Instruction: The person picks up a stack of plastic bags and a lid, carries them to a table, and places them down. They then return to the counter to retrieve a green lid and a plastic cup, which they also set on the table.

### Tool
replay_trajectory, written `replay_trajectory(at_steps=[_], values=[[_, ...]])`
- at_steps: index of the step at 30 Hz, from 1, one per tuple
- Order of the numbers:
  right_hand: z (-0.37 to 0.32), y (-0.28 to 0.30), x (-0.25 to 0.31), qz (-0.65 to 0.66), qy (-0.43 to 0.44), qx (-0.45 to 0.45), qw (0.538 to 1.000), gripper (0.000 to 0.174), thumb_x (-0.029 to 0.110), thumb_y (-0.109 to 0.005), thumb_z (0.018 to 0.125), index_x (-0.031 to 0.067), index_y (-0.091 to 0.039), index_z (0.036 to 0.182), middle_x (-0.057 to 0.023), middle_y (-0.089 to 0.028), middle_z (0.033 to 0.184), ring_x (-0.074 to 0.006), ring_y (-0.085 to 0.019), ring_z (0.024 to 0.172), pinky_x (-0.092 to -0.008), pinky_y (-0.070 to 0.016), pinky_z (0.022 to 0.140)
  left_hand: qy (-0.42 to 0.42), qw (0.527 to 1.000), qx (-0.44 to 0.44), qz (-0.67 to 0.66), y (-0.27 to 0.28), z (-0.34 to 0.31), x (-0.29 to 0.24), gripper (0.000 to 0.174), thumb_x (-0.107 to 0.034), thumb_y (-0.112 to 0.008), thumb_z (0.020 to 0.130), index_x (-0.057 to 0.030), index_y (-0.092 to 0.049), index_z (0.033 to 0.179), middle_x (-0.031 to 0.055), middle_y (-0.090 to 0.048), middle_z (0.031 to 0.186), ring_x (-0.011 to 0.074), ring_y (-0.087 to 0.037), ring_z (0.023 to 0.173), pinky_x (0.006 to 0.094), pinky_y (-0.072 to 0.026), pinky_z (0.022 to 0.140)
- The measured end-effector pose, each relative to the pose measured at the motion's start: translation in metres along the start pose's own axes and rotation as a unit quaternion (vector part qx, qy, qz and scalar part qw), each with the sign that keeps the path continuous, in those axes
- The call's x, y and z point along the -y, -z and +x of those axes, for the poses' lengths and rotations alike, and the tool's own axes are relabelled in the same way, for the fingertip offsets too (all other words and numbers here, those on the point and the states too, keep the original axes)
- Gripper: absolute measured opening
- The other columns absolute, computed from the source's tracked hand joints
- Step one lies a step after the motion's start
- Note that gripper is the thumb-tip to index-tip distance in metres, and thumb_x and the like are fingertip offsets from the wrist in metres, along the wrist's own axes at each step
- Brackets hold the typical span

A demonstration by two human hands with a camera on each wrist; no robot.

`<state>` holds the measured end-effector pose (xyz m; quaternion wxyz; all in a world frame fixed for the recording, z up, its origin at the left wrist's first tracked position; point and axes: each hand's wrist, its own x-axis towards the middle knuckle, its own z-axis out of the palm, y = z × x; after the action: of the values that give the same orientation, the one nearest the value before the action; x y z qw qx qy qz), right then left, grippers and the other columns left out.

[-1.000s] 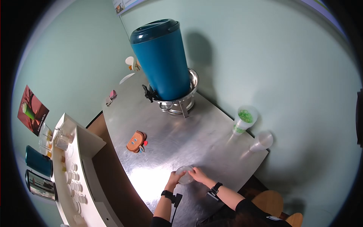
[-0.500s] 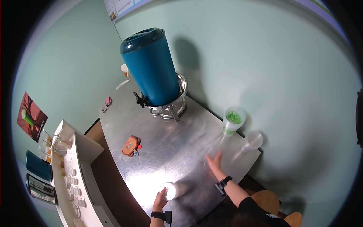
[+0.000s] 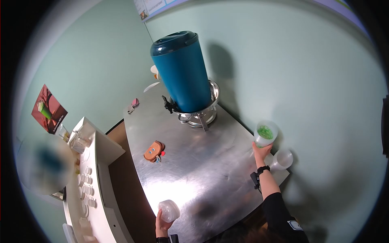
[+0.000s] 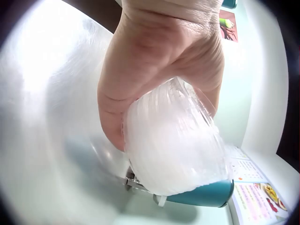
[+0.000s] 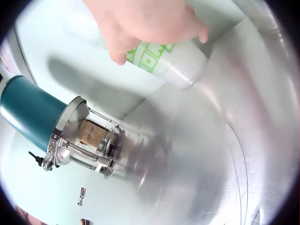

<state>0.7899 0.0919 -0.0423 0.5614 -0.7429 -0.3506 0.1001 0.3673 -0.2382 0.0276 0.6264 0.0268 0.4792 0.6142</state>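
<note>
My left hand (image 3: 163,222) grips a stack of clear plastic lids (image 3: 169,210) over the near edge of the metal table. In the left wrist view, fingers and thumb span the ridged sides of the lids (image 4: 173,140). At the right, my right hand (image 3: 262,153) reaches to a clear plastic cup with green print (image 3: 265,133). The right wrist view shows its fingers curled round the cup (image 5: 178,65), whose base is by the tabletop. Close beside that hand stands another clear cup (image 3: 283,159), unprinted as far as it shows.
A tall teal drink dispenser (image 3: 182,77) with a black tap stands on a metal stand (image 3: 198,117) at the table's back. A brown character-shaped pouch (image 3: 154,151) lies on the metal table (image 3: 190,162). A white counter (image 3: 107,182) with several small cups runs along the left.
My hands have parted. The left has carried the lids to the left and turned them; the right has let go of them, reached to the far right and taken hold of the green-printed cup.
</note>
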Motion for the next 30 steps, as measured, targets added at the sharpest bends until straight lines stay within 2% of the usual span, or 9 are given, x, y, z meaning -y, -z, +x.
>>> replay_trajectory(at_steps=[9, 15, 17, 22, 24, 27, 28, 29, 30], values=[[-0.009, -0.001, -0.004, 0.081, 0.028, 0.012, 0.996, 0.096, 0.019, -0.078, 0.053, -0.0015, -0.02, 0.127, -0.021, -0.036, 0.121, -0.0339, -0.039, 0.112, -0.0421, -0.032, 0.095, -0.015, 0.997, -0.016, -0.072, 0.001, -0.028, 0.013, 0.064, -0.049, -0.057, 0.072, -0.0118, -0.042, 0.121, 0.0126, -0.049, 0.114, 0.0317, -0.05, 0.101, 0.0512, -0.0446, 0.078], [-0.077, 0.026, 0.03, 0.304, 0.078, 0.144, 0.938, 0.088, 0.011, -0.077, 0.055, -0.0024, -0.024, 0.124, -0.0164, -0.036, 0.12, -0.026, -0.041, 0.109, -0.0385, -0.0333, 0.094, -0.013, 0.994, -0.023, -0.106, 0.01, -0.038, 0.006, 0.067, -0.047, -0.059, 0.072, -0.0115, -0.037, 0.124, 0.0151, -0.046, 0.118, 0.035, -0.048, 0.104, 0.0544, -0.0447, 0.079], [-0.108, 0.036, 0.023, 0.271, 0.118, 0.186, 0.937, 0.08, 0.009, -0.075, 0.057, -0.002, -0.03, 0.121, -0.0153, -0.04, 0.117, -0.0238, -0.043, 0.107, -0.0372, -0.0366, 0.091, -0.015, 0.995, 0.003, -0.097, 0.027, -0.036, 0.007, 0.066, -0.049, -0.058, 0.072, -0.0107, -0.039, 0.123, 0.0145, -0.047, 0.116, 0.0336, -0.05, 0.102, 0.0541, -0.0452, 0.078], [-0.192, 0.111, 0.07, 0.343, 0.058, 0.37, 0.861, 0.056, 0.006, -0.071, 0.064, -0.0007, -0.044, 0.112, -0.0109, -0.049, 0.109, -0.0187, -0.05, 0.098, -0.0336, -0.0411, 0.086, 0.001, 0.991, 0.082, -0.11, 0.072, -0.045, 0.016, 0.067, -0.051, -0.056, 0.074, -0.009, -0.039, 0.123, 0.0152, -0.047, 0.117, 0.033, -0.052, 0.1, 0.0548, -0.0462, 0.075], [-0.224, 0.141, 0.087, 0.349, 0.054, 0.367, 0.861, 0.054, 0.006, -0.071, 0.064, -0.0001, -0.045, 0.111, -0.01, -0.05, 0.108, -0.0181, -0.051, 0.097, -0.0326, -0.0417, 0.085, 0.032, 0.995, 0.082, -0.054, 0.104, -0.049, 0.019, 0.068, -0.051, -0.055, 0.074, -0.0089, -0.038, 0.125, 0.0158, -0.046, 0.12, 0.0335, -0.051, 0.102, 0.0542, -0.0459, 0.076], [-0.273, 0.179, 0.086, 0.338, 0.06, 0.326, 0.881, 0.052, 0.006, -0.071, 0.064, 0.0009, -0.046, 0.11, -0.0084, -0.052, 0.106, -0.0174, -0.052, 0.094, -0.0312, -0.0427, 0.083, 0.033, 0.985, 0.143, -0.092, 0.125, -0.059, 0.017, 0.069, -0.049, -0.056, 0.073, -0.009, -0.037, 0.126, 0.0161, -0.046, 0.12, 0.0335, -0.048, 0.107, 0.0534, -0.0443, 0.079], [-0.287, 0.199, 0.1, 0.325, 0.083, 0.324, 0.884, 0.052, 0.007, -0.072, 0.064, 0.0009, -0.046, 0.11, -0.0082, -0.051, 0.106, -0.0169, -0.052, 0.095, -0.0309, -0.0429, 0.083, 0.067, 0.983, 0.141, -0.101, 0.124, -0.068, 0.011, 0.067, -0.049, -0.055, 0.074, -0.0092, -0.038, 0.125, 0.0157, -0.047, 0.118, 0.0322, -0.053, 0.098, 0.049, -0.0511, 0.066], [-0.305, 0.221, 0.11, 0.309, 0.104, 0.322, 0.889, 0.053, 0.007, -0.072, 0.064, 0.0009, -0.046, 0.11, -0.0079, -0.051, 0.107, -0.0163, -0.052, 0.095, -0.0307, -0.0431, 0.082, 0.09, 0.981, 0.151, -0.083, 0.142, -0.067, 0.009, 0.067, -0.049, -0.055, 0.074, -0.0092, -0.038, 0.125, 0.0157, -0.047, 0.118, 0.0322, -0.053, 0.098, 0.049, -0.0511, 0.066], [-0.324, 0.242, 0.115, 0.302, 0.094, 0.294, 0.902, 0.053, 0.007, -0.072, 0.064, 0.0009, -0.046, 0.11, -0.0079, -0.051, 0.107, -0.0163, -0.052, 0.095, -0.0307, -0.0431, 0.082, 0.112, 0.973, 0.187, -0.071, 0.163, -0.063, 0.009, 0.067, -0.05, -0.054, 0.074, -0.0093, -0.038, 0.124, 0.0154, -0.048, 0.117, 0.0314, -0.056, 0.092, 0.0449, -0.0518, 0.056]])
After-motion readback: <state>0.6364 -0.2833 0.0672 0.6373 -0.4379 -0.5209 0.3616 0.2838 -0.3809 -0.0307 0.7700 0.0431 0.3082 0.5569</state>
